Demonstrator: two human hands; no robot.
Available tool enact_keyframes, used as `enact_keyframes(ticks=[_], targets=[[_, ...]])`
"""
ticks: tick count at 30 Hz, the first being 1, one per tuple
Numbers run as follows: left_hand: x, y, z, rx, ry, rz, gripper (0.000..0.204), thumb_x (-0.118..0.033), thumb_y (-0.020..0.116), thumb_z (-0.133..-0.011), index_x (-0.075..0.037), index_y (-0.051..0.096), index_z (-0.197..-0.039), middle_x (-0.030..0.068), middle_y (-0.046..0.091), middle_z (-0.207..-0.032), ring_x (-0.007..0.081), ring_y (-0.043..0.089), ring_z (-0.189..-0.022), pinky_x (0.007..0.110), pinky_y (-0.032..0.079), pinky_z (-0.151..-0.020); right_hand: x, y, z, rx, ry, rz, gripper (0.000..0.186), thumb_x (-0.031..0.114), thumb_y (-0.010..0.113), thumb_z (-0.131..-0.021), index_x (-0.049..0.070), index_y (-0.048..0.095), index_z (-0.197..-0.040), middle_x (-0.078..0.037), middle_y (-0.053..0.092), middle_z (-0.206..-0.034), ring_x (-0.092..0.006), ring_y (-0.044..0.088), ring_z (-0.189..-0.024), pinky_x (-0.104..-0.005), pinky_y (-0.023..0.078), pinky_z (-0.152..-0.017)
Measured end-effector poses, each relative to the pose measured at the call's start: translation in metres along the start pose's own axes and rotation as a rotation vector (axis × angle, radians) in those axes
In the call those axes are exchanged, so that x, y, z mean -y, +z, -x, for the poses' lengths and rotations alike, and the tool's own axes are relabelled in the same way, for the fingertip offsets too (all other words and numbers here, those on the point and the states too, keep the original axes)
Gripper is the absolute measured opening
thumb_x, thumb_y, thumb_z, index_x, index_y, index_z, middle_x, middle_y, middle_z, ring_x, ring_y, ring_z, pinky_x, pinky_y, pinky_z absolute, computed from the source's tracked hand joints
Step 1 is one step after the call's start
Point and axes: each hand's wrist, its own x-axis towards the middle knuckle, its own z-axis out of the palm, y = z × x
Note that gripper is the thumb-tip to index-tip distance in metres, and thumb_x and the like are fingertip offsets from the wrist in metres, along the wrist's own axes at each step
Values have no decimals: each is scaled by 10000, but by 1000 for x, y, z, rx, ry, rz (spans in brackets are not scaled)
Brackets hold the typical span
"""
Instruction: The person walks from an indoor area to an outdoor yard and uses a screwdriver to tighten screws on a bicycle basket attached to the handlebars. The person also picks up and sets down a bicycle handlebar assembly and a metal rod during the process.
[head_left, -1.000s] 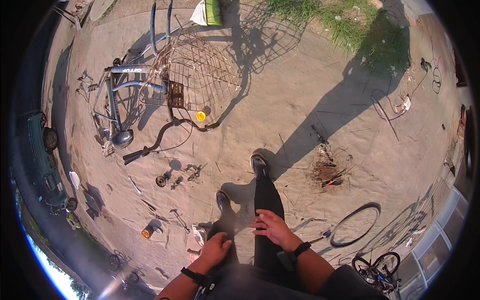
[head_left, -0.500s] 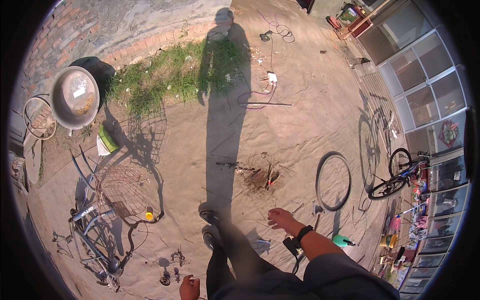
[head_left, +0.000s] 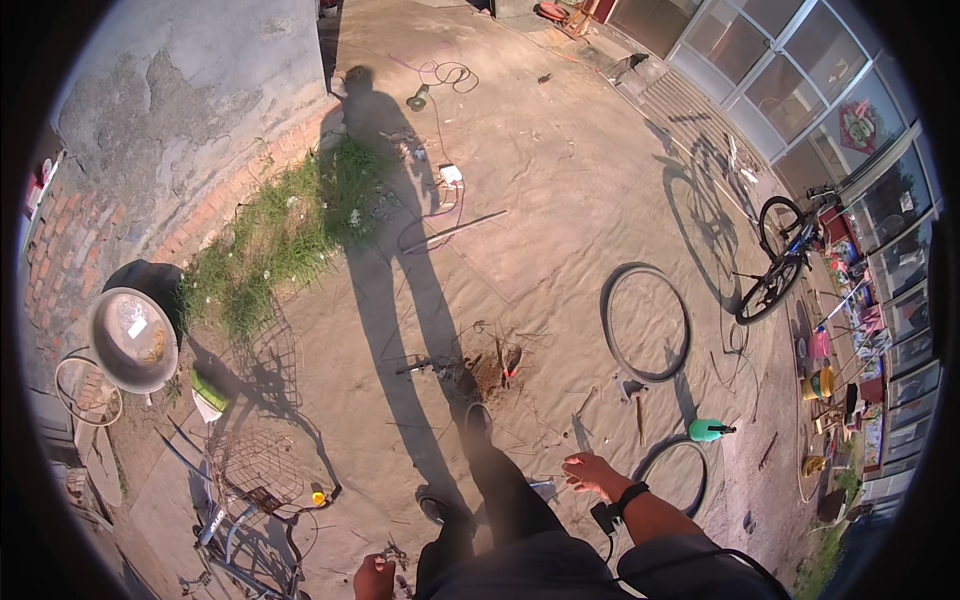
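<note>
My right hand (head_left: 592, 474) reaches out over the sandy ground, its fingers loosely bent and apart, with nothing in it. A black band (head_left: 632, 493) circles its wrist, and a small black box (head_left: 605, 517) with a cable hangs beside it. My left hand (head_left: 375, 578) is low at the bottom edge, fingers loosely curled, with no held thing visible. Small metal parts (head_left: 398, 553) lie on the ground near it. Ahead of my feet is a heap of dark debris (head_left: 492, 374) with a red-tipped tool (head_left: 513, 364) in it. Neither hand touches anything.
Left lies a bicycle frame (head_left: 240, 545) with a wire basket (head_left: 262, 462); beyond it stands a round basin (head_left: 135, 340). On the right are a tyre (head_left: 684, 325), a second tyre (head_left: 703, 480), a green bottle (head_left: 705, 430) and a bicycle (head_left: 785, 262). A bar (head_left: 455, 231) lies ahead.
My view has turned to the right and my feet have stepped forward. My right hand appears farther right and slightly lower. Another tyre has come into sight by the green bottle.
</note>
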Motion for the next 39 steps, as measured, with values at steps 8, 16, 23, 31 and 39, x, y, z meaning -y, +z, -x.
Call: enact_keyframes(ticks=[8, 16, 23, 31, 39], targets=[[-145, -50, -86, -71, 35, -119, 485, -375, 678, -895, -30, 615, -1230, 154, 740, -1018, 333, 704, -990, 429, 546, -866, 49, -99, -23, -56, -44, -221, 392, 289, 743, -921, 98, 608, -1235, -46, 683, -1000, -185, 681, -810, -364, 565, -669], [-299, -98, -154, -59, 91, -141, 508, -407, 662, -894, -38, 621, -1241, 164, 737, -1041, 346, 689, -1035, 440, 533, -912, 181, -201, -60, -164, -181, -235, 406, 271, 714, -938, 81, 596, -1277, -68, 696, -1013, -190, 710, -813, -344, 574, -648], [-426, -149, -252, -3, 109, -200, 527, -427, 654, -903, -36, 614, -1253, 170, 737, -1040, 363, 682, -1044, 447, 532, -912, 351, -252, -76, -211, -383, -103, 417, 241, 720, -934, 26, 602, -1272, -89, 706, -955, -173, 713, -843, -321, 574, -656], [-602, -233, -417, 33, 98, -160, 523, -437, 622, -919, -47, 608, -1268, 165, 729, -1089, 357, 676, -1064, 453, 527, -921, 576, -319, -168, -267, -320, -110, 414, 222, 715, -931, 50, 592, -1287, -84, 709, -969, -167, 697, -793, -319, 556, -640], [-757, -361, -509, -106, 97, -71, 511, -438, 644, -901, -47, 607, -1228, 162, 733, -1020, 355, 693, -993, 455, 536, -868, 803, -339, -233, -52, -227, -33, 410, 282, 751, -920, 88, 608, -1252, -62, 698, -994, -170, 693, -806, -344, 541, -671]])
